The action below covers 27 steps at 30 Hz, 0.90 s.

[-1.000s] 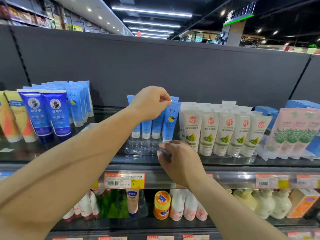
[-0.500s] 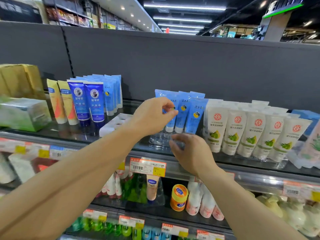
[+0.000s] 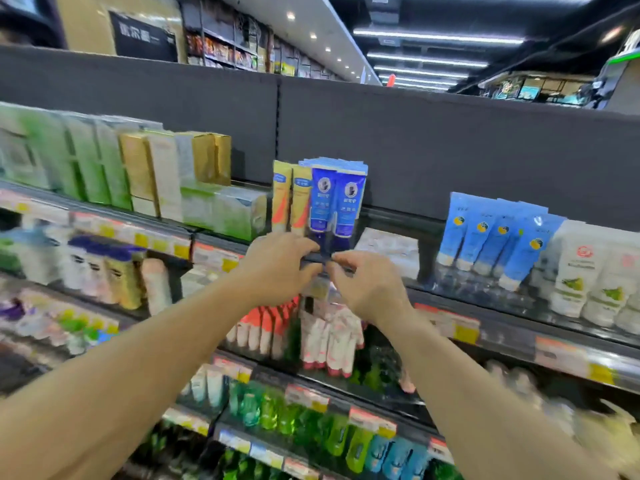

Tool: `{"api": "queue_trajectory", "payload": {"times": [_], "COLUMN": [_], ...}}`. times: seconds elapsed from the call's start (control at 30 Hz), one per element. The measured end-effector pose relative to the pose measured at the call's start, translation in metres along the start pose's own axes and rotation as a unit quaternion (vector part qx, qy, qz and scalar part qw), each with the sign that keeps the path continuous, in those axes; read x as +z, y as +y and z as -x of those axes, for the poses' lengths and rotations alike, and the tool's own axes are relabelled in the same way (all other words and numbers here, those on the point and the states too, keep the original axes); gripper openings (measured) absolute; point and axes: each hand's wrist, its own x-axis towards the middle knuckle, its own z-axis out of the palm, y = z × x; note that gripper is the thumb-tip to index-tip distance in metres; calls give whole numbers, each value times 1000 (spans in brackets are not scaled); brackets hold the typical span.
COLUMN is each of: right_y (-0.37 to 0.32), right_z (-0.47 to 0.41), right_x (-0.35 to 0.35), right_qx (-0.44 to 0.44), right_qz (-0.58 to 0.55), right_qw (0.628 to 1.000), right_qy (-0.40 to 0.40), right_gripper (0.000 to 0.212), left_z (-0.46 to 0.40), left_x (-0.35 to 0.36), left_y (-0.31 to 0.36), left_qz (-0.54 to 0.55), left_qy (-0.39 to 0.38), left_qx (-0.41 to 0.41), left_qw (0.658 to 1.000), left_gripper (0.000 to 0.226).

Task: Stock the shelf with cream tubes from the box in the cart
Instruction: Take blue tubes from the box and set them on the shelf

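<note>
Two dark blue cream tubes (image 3: 337, 202) stand cap-down at the front of the top shelf (image 3: 512, 327), with more tubes lined up behind them. My left hand (image 3: 280, 268) curls its fingers round the cap end of the left dark blue tube. My right hand (image 3: 367, 285) pinches at the cap end of the right one with thumb and forefinger. Motion blur softens both contacts. A row of light blue tubes (image 3: 498, 233) stands to the right in a clear tray. The box and the cart are out of view.
Yellow-orange tubes (image 3: 289, 199) stand just left of the dark blue ones, with green and gold cartons (image 3: 156, 174) further left. White tubes (image 3: 588, 271) fill the far right. A white tray (image 3: 388, 247) lies between the blue groups. Lower shelves hold bottles and price tags.
The view has swung left along the shelf. Both hands left the light blue tubes and their clear tray and now meet at the base of the dark blue tubes.
</note>
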Motion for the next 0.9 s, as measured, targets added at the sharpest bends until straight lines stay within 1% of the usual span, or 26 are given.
{"api": "queue_trajectory", "payload": {"times": [0.07,0.2,0.3,0.37,0.47,0.53,0.6,0.67,0.8,0.9], "right_y": [-52,-166,-240,-285,-342,-369,-389,-404,-414,-415], "right_z": [-1,7,11,15,22,26,25,20,4,-9], "right_x": [46,141,210,252,308,343,375,404,469,517], "right_qx": [-15,-70,-107,-125,-158,-174,-184,-185,-177,-166], "right_qz": [-15,-20,-14,-24,-21,-17,-9,-4,-2,18], "right_qw": [1000,990,977,966,952,942,934,931,924,913], "right_qy": [-22,-121,-186,-226,-261,-288,-305,-314,-338,-372], "right_gripper": [29,30,34,30,27,29,28,30,39,41], "left_z": [41,130,197,239,295,322,339,346,352,355], "left_x": [-14,-36,-49,-55,-63,-61,-52,-44,-18,0], "left_y": [-54,-170,-251,-300,-357,-386,-415,-442,-499,-539], "left_qz": [-27,-102,-119,-125,-124,-116,-117,-119,-113,-97], "left_qy": [-10,-46,-66,-70,-70,-79,-84,-83,-115,-146], "left_qx": [-34,-124,-204,-250,-314,-356,-380,-391,-411,-411], "left_qw": [999,986,969,958,939,924,914,909,897,895], "left_gripper": [43,50,51,50,49,51,51,51,47,50]}}
